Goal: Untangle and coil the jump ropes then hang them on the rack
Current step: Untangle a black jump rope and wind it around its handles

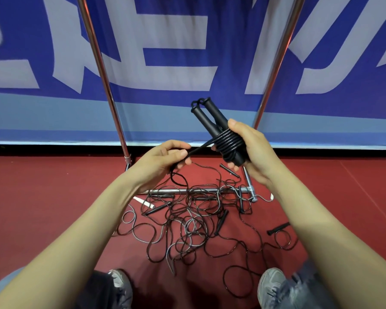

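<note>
The right hand point(251, 150) is curled round a black jump rope point(225, 140). Its two cylindrical handles lie side by side with the cord wound tightly about them, and the handle ends stick up past the thumb. A taut stretch of that cord runs to the left hand point(165, 158), which pinches it between thumb and fingers, slack dropping below. Both hands are above the red floor point(54, 197), where a tangle of thin black and grey jump ropes point(192, 226) sprawls across the base bar of the chrome tube rack point(161, 191). A loose black handle point(279, 228) lies at the tangle's right edge. The rack's uprights rise before a blue and white banner point(176, 70). Grey shoes point(270, 284) stand at the tangle's near edge.
</note>
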